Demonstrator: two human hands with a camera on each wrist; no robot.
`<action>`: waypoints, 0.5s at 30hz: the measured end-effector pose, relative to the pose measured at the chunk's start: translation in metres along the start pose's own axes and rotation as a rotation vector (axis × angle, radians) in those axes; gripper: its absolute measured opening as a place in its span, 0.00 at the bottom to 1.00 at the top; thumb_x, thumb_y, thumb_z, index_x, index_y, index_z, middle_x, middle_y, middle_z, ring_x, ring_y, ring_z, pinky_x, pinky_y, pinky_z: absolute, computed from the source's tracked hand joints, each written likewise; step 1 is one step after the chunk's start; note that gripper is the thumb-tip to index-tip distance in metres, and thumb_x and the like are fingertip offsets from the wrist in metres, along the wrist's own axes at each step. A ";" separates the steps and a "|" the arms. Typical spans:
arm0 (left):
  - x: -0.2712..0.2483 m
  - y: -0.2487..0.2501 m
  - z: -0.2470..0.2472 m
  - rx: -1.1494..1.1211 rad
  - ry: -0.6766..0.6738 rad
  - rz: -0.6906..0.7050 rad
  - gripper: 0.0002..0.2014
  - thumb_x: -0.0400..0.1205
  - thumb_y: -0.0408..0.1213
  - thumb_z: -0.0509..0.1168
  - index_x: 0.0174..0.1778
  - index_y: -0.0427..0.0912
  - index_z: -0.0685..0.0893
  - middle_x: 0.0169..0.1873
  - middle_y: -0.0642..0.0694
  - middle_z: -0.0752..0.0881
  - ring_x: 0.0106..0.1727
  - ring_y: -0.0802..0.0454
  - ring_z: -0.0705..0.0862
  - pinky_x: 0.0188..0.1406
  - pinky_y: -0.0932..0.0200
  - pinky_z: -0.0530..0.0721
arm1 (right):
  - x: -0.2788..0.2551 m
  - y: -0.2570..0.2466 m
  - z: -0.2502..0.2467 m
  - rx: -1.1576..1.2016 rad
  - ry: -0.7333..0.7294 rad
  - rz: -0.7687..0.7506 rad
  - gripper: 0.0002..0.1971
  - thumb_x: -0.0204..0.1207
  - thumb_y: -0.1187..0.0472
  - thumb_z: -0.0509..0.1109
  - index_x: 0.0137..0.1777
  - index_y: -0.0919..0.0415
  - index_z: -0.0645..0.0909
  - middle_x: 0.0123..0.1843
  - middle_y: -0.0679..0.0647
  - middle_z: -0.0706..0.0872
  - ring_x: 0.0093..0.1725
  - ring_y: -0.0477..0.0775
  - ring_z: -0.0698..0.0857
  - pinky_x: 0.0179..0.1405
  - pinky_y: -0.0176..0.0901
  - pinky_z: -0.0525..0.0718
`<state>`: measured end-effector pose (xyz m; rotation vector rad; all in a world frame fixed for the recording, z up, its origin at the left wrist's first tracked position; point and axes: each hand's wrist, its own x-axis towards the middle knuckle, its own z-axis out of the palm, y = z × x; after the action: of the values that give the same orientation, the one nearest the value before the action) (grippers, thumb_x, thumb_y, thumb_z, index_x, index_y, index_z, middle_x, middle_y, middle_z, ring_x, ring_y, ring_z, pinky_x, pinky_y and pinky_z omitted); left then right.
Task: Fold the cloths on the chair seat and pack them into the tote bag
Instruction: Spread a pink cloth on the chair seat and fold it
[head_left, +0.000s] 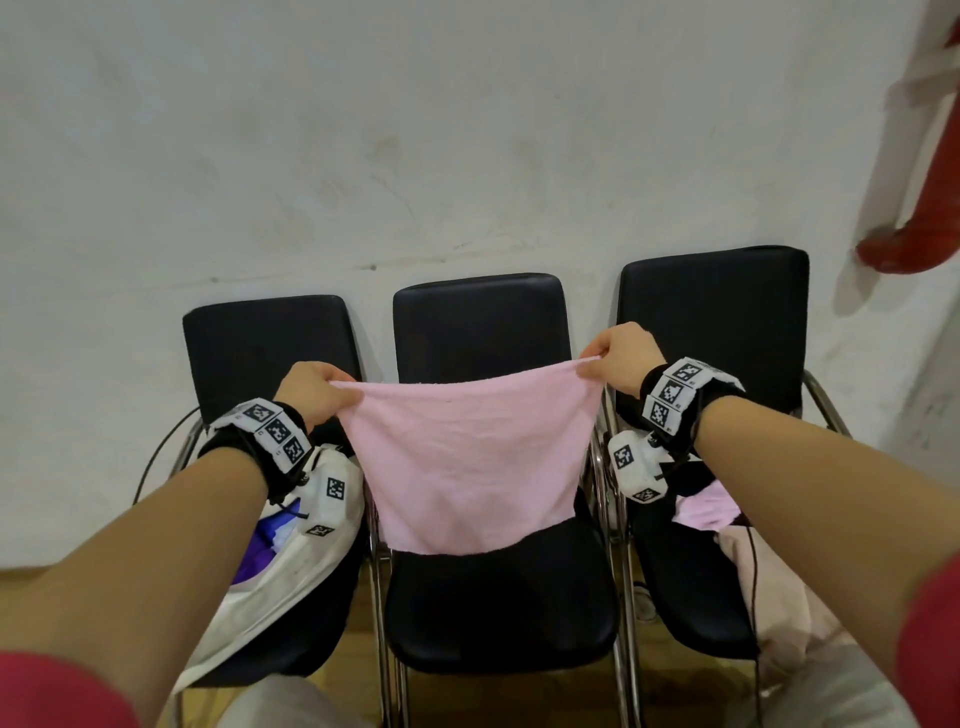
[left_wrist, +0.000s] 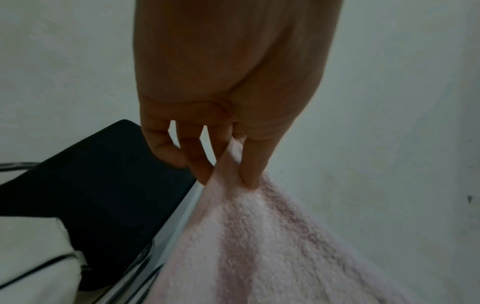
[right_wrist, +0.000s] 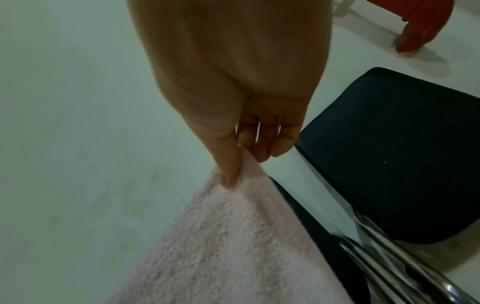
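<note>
Currently the left hand (head_left: 317, 391) and right hand (head_left: 621, 357) each pinch a top corner of the pink terry cloth (head_left: 467, 457), stretched level between them. It hangs straight down from the fingers over the middle black padded chair seat (head_left: 498, 603), and the white canvas tote bag (head_left: 291, 566) lies nearer the left hand.

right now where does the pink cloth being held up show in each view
Head: the pink cloth hangs at centre, stretched between the left hand and right hand over the middle chair.
Left wrist: lower right, a corner pinched by the fingers.
Right wrist: lower centre, a corner pinched under the thumb.
Shared landmark: the black chair backs against the white wall.
</note>
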<state>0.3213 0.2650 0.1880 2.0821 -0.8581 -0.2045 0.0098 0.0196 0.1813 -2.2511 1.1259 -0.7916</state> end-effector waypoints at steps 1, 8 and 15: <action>-0.001 0.000 -0.001 0.022 0.007 0.011 0.04 0.77 0.28 0.72 0.43 0.42 0.88 0.43 0.40 0.89 0.44 0.45 0.86 0.43 0.53 0.86 | -0.002 -0.001 -0.002 -0.029 0.005 -0.006 0.06 0.72 0.64 0.77 0.48 0.58 0.92 0.44 0.52 0.89 0.46 0.52 0.87 0.50 0.44 0.85; -0.001 0.011 -0.010 0.062 0.035 0.067 0.02 0.82 0.30 0.70 0.45 0.38 0.87 0.40 0.44 0.84 0.40 0.50 0.80 0.35 0.58 0.77 | 0.001 -0.010 -0.013 0.059 0.065 -0.022 0.00 0.78 0.61 0.73 0.47 0.56 0.85 0.42 0.51 0.84 0.42 0.54 0.86 0.38 0.43 0.83; 0.011 0.008 -0.005 -0.062 -0.028 -0.030 0.05 0.85 0.34 0.68 0.49 0.36 0.86 0.34 0.40 0.80 0.28 0.49 0.74 0.23 0.59 0.75 | 0.015 -0.018 -0.007 0.508 -0.093 0.185 0.01 0.84 0.64 0.65 0.53 0.60 0.76 0.44 0.65 0.85 0.32 0.62 0.92 0.22 0.44 0.87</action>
<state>0.3276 0.2575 0.1992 2.0397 -0.8278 -0.2739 0.0221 0.0153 0.2016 -1.7190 0.9440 -0.7828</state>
